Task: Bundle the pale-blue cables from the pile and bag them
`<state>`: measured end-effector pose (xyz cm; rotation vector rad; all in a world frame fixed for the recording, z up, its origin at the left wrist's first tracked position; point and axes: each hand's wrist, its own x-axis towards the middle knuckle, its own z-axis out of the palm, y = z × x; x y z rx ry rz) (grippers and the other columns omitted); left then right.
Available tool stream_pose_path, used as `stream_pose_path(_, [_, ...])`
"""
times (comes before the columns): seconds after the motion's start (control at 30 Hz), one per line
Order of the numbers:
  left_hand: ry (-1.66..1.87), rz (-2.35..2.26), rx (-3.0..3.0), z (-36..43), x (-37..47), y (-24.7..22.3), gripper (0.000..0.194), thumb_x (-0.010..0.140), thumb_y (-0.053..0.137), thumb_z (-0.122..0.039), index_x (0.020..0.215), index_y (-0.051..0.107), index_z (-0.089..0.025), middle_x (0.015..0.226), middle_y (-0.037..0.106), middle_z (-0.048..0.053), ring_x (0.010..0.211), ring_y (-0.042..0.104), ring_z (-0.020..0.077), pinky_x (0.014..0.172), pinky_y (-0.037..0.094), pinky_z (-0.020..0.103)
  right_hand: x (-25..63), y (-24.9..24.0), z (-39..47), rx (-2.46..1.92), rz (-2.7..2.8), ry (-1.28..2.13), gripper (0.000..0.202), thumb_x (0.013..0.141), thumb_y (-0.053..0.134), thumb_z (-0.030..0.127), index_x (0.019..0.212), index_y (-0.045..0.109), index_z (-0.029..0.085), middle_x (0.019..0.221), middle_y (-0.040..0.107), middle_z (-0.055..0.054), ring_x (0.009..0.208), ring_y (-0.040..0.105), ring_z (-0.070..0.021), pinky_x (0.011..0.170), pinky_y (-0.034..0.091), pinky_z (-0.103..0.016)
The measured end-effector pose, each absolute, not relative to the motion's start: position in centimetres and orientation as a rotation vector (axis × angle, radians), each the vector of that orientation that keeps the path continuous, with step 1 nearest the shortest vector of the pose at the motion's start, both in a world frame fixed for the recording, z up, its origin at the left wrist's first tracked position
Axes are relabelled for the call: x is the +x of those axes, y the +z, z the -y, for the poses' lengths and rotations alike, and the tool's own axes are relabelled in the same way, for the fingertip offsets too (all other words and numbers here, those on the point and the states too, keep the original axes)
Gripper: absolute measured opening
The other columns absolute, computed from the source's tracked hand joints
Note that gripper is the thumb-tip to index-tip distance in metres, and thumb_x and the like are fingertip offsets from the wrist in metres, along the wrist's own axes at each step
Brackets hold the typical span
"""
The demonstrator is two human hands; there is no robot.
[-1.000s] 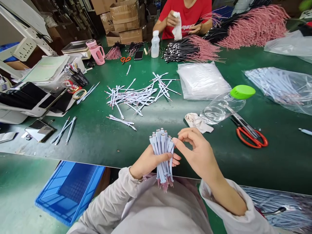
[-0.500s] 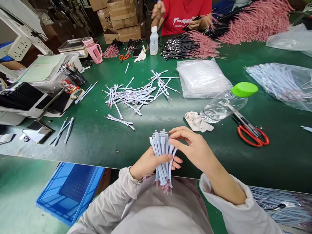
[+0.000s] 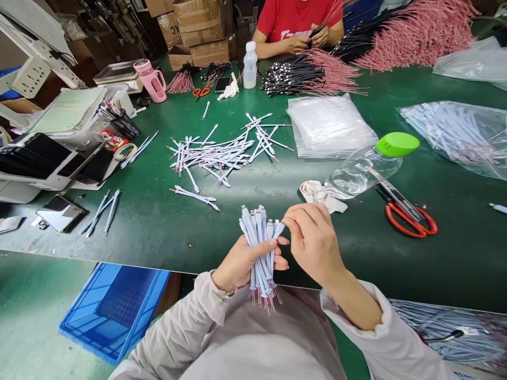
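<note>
My left hand (image 3: 247, 258) is wrapped round a bundle of short pale-blue cables (image 3: 258, 232), held upright over the table's near edge. Their metal-tipped plugs point up, and thin pink wire ends hang below. At the bundle's right side, my right hand (image 3: 315, 240) is closed in a pinch at the plug tip of one cable (image 3: 278, 229) that leans outward. My fingers partly hide that tip. Farther out on the table lies a loose pile of the same cables (image 3: 217, 153), with a few strays (image 3: 195, 198) nearer to me.
Red-handled scissors (image 3: 412, 219), a clear bottle with a green cap (image 3: 397, 144) and a crumpled cloth (image 3: 322, 197) lie right. Beyond them are plastic bags (image 3: 328, 126). A blue crate (image 3: 114, 311) stands below the left edge. Across the table, a person in red (image 3: 301, 26) handles black cables.
My right hand has gone from loosely spread fingers beside the bundle to a pinch at one plug, which now leans right. The person opposite has brought both hands together.
</note>
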<state>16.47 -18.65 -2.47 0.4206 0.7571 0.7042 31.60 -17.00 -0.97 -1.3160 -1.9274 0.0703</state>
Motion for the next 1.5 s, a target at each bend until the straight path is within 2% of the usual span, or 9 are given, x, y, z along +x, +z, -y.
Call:
stream_pose_path(0.17, [0.710, -0.741, 0.423, 18.7, 16.4, -2.1, 0.027, 0.076, 0.066, -0.025, 0.097, 0.065, -0.007, 0.068, 0.059, 0.003, 0.063, 0.064, 0.0148, 0.066, 0.055, 0.026, 32.2, -0.7, 16.7, -1.358, 1.793, 0.160, 0.017, 0.087, 0.043, 0.017, 0.070, 0.047, 0.020, 0.076, 0.055, -0.006, 0.077, 0.049, -0.0194, 0.073, 0.040, -0.034])
stream_pose_path(0.33, [0.740, -0.775, 0.433, 18.7, 16.3, -2.2, 0.030, 0.076, 0.067, -0.027, 0.099, 0.064, -0.008, 0.070, 0.060, 0.004, 0.065, 0.063, 0.0145, 0.070, 0.055, 0.029, 32.9, -0.4, 16.8, -1.394, 1.608, 0.734, 0.007, 0.086, 0.050, 0.025, 0.086, 0.055, 0.021, 0.087, 0.059, -0.004, 0.081, 0.057, -0.0172, 0.068, 0.044, -0.028])
stream_pose_path(0.47, [0.742, -0.797, 0.433, 18.7, 16.5, -2.0, 0.029, 0.074, 0.069, -0.025, 0.097, 0.064, -0.008, 0.072, 0.061, 0.006, 0.066, 0.063, 0.0148, 0.069, 0.055, 0.028, 32.7, -0.4, 17.0, -1.371, 1.550, 0.981, 0.014, 0.083, 0.056, 0.031, 0.093, 0.058, 0.021, 0.089, 0.061, -0.003, 0.081, 0.058, -0.0167, 0.070, 0.047, -0.028])
stream_pose_path(0.63, [0.738, -0.818, 0.445, 18.9, 16.8, -2.3, 0.024, 0.070, 0.072, -0.025, 0.085, 0.063, -0.009, 0.073, 0.062, 0.006, 0.062, 0.063, 0.0138, 0.060, 0.053, 0.023, 31.9, 0.0, 16.9, -1.371, 1.749, 0.859, 0.005, 0.080, 0.059, 0.025, 0.079, 0.059, 0.020, 0.083, 0.057, -0.002, 0.075, 0.055, -0.0154, 0.066, 0.046, -0.028])
stream_pose_path(0.8, [0.741, -0.773, 0.466, 18.7, 16.7, -2.7, 0.028, 0.072, 0.071, -0.023, 0.095, 0.065, -0.009, 0.077, 0.062, 0.006, 0.062, 0.060, 0.0102, 0.056, 0.049, 0.017, 31.6, -0.2, 16.8, -1.411, 1.709, 0.860, 0.016, 0.085, 0.051, 0.027, 0.073, 0.057, 0.019, 0.078, 0.053, -0.002, 0.066, 0.054, -0.0139, 0.056, 0.045, -0.026])
stream_pose_path(0.9, [0.729, -0.766, 0.464, 18.6, 16.7, -2.7, 0.029, 0.073, 0.069, -0.022, 0.097, 0.064, -0.008, 0.077, 0.062, 0.006, 0.062, 0.060, 0.0097, 0.057, 0.049, 0.017, 31.7, -0.2, 16.8, -1.396, 1.695, 0.876, 0.023, 0.089, 0.043, 0.029, 0.073, 0.055, 0.019, 0.079, 0.053, -0.003, 0.066, 0.054, -0.0132, 0.059, 0.046, -0.026])
stream_pose_path(1.07, [0.737, -0.790, 0.430, 18.7, 16.8, -2.7, 0.017, 0.071, 0.070, -0.019, 0.084, 0.064, -0.009, 0.074, 0.062, 0.006, 0.060, 0.060, 0.0102, 0.055, 0.049, 0.018, 32.0, 0.0, 16.7, -1.383, 1.892, 0.799, 0.014, 0.084, 0.053, 0.026, 0.071, 0.054, 0.020, 0.079, 0.054, -0.002, 0.076, 0.053, -0.0163, 0.069, 0.044, -0.029])
stream_pose_path(1.23, [0.699, -0.713, 0.375, 18.7, 16.8, -3.1, 0.022, 0.076, 0.066, -0.017, 0.096, 0.064, -0.008, 0.083, 0.067, 0.010, 0.072, 0.065, 0.0150, 0.069, 0.053, 0.024, 32.1, -0.2, 16.7, -1.408, 1.837, 0.793, 0.021, 0.088, 0.046, 0.023, 0.070, 0.056, 0.019, 0.079, 0.054, -0.002, 0.073, 0.054, -0.0143, 0.067, 0.043, -0.027])
stream_pose_path(1.5, [0.783, -0.595, 0.330, 18.6, 16.7, -2.7, 0.029, 0.082, 0.057, -0.012, 0.111, 0.060, -0.009, 0.102, 0.066, 0.013, 0.094, 0.063, 0.0212, 0.091, 0.047, 0.035, 32.3, -0.8, 17.5, -1.423, 1.500, 0.881, 0.018, 0.090, 0.045, 0.032, 0.091, 0.058, 0.020, 0.085, 0.060, -0.002, 0.077, 0.058, -0.0138, 0.069, 0.046, -0.024])
